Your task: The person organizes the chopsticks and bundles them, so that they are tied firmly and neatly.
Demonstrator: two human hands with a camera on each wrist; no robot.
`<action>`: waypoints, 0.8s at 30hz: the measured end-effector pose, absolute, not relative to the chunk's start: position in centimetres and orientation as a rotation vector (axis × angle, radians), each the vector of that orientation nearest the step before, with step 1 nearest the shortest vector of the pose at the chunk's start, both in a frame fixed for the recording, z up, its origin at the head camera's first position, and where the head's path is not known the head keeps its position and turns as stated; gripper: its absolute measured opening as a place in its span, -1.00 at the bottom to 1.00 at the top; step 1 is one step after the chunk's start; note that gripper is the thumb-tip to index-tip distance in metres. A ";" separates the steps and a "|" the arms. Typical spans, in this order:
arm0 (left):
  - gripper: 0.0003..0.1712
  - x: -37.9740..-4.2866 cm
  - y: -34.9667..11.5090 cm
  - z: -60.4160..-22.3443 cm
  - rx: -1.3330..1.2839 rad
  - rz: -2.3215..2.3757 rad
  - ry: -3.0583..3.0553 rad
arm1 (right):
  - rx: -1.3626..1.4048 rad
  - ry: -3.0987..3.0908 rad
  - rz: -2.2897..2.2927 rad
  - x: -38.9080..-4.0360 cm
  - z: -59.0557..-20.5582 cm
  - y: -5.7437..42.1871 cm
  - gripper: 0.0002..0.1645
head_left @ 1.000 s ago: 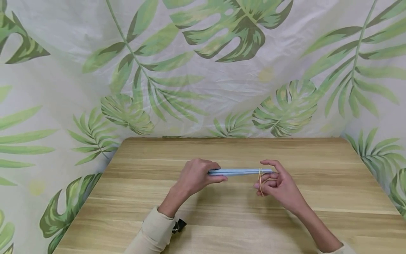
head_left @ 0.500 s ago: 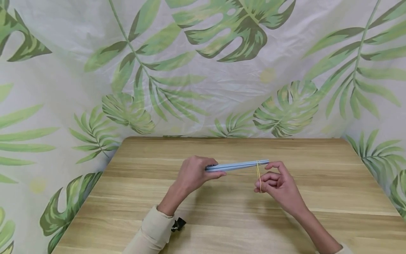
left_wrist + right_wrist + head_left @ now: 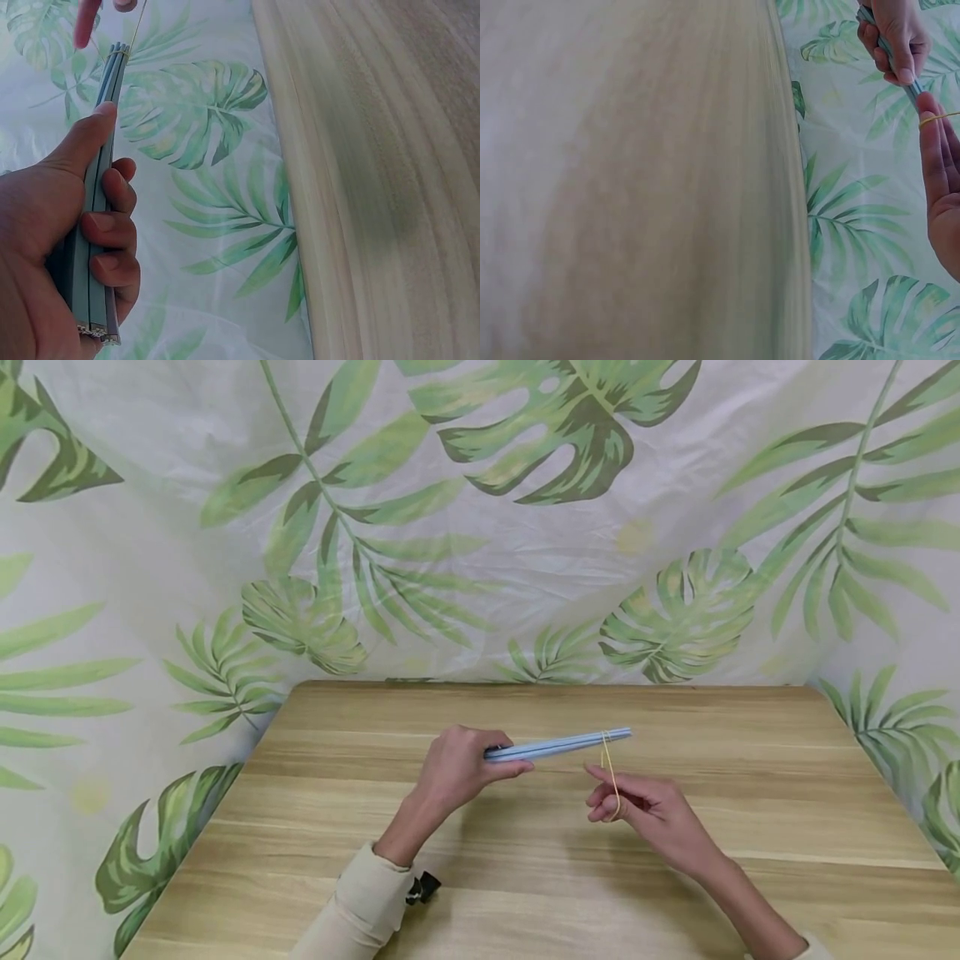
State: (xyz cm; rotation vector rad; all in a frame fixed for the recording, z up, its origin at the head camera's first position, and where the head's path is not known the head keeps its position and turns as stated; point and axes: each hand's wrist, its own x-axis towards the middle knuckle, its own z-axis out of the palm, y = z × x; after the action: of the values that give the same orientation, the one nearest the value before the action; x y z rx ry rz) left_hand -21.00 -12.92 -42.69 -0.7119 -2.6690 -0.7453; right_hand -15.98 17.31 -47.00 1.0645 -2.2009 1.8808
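My left hand (image 3: 453,772) grips a bundle of blue chopsticks (image 3: 555,746) near one end, holding it above the table with the free ends pointing right and slightly up. In the left wrist view the thumb lies along the chopsticks (image 3: 94,187) and the fingers curl round them. Near the free ends a thin yellow rubber band (image 3: 612,777) is wound round the bundle. From there a stretched loop runs down to my right hand (image 3: 660,818), which holds it at the thumb and fingers. The right wrist view shows the band (image 3: 939,118) across a digit near its tip.
A wood-grain table (image 3: 525,877) lies beneath both hands. Behind it hangs a pale cloth (image 3: 525,568) printed with green leaves. A small black clip-like object (image 3: 423,887) is by the left sleeve (image 3: 371,893).
The chopsticks' free ends have tilted upward and shifted a little left. My right index finger has come down from beside the tips to below the bundle; the band stays stretched.
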 end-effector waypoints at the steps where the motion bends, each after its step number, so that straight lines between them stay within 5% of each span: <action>1: -0.66 -21.0 -12.9 -42.7 -0.705 -0.748 -2.675 | 1.070 -2.195 1.859 -15.9 -47.0 17.2 -0.40; 13: -0.66 -21.1 -13.0 -42.7 -0.636 -0.760 -2.633 | 0.883 -2.186 2.107 -14.9 -46.6 16.1 0.26; 24: -0.68 -21.1 -12.8 -42.9 -0.703 -0.733 -2.523 | 0.562 -2.139 2.503 -14.6 -45.8 16.2 -0.09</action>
State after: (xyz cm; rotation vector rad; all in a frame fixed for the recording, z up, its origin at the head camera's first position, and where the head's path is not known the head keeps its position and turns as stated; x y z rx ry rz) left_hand -21.10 -12.77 -42.88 -0.7030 -2.5230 -0.7331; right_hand -14.59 16.20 -45.78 0.5621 -2.1390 2.5028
